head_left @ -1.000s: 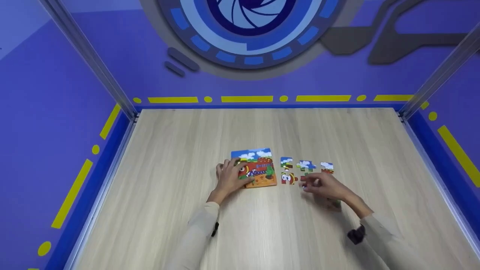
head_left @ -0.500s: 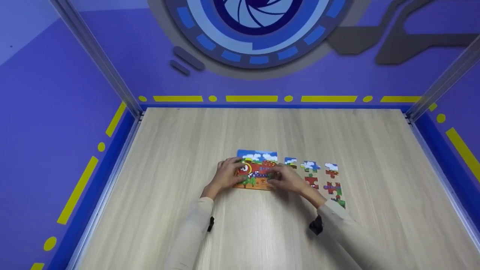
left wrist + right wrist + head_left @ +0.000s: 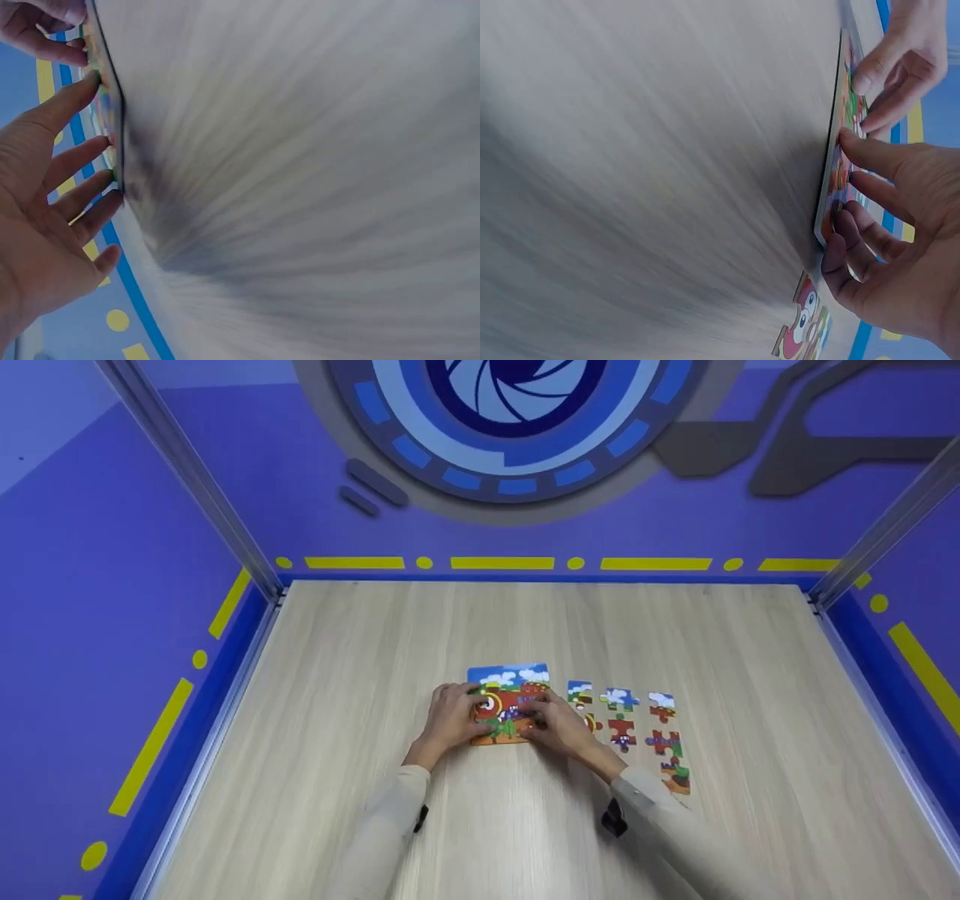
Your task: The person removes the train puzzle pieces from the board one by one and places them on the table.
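Note:
A jigsaw puzzle (image 3: 513, 673) with a cartoon scene of red shapes, sky and clouds lies flat on the wooden table. Over its left part rests my left hand (image 3: 452, 715), fingers spread. In the left wrist view, the fingertips of the left hand (image 3: 45, 187) touch the puzzle's face and edge. My right hand (image 3: 562, 725) reaches onto the right part, its thumb and fingers touching the surface. In the right wrist view, the right hand (image 3: 907, 225) has its fingertips on the puzzle (image 3: 832, 176); no loose piece shows plainly between them.
Right of the puzzle lie several loose jigsaw pieces in rough columns, among them a cloud piece (image 3: 619, 698), a red piece (image 3: 621, 729) and a green-and-orange piece (image 3: 676, 777). A piece with cartoon eyes (image 3: 802, 322) is close by the right hand. Blue walls (image 3: 112, 607) enclose the table.
My right hand has moved left from the loose pieces onto the puzzle, then slightly further left. My left hand has stayed on the puzzle's left part.

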Available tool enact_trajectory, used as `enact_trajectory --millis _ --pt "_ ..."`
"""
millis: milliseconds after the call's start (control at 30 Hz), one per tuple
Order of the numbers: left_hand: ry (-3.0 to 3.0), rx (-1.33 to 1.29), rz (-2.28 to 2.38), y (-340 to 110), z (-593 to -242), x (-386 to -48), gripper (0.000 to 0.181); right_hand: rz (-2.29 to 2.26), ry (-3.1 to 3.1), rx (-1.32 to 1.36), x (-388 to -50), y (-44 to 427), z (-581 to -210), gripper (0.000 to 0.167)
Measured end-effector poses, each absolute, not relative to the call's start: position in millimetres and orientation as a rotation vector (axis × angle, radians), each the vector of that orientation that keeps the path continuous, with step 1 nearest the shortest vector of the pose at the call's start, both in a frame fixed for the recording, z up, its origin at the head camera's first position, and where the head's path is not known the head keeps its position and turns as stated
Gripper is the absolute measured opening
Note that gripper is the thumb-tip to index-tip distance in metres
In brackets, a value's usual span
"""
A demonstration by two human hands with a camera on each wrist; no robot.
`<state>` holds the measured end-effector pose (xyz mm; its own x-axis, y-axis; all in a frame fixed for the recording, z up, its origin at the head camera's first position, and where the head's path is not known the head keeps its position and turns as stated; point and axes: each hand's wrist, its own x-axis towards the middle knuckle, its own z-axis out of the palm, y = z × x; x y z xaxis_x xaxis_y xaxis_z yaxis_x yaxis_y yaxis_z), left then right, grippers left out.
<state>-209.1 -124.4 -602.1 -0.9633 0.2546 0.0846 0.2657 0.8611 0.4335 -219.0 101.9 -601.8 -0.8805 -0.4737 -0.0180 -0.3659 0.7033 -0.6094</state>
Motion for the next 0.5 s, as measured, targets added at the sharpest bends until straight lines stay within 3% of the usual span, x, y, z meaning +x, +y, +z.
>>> enact_trajectory --millis 500 --pt "-3.12 -0.473 -0.687 -126 -596 -217 0.059 -0.797 2.645 -0.479 -231 90 -590 0.033"
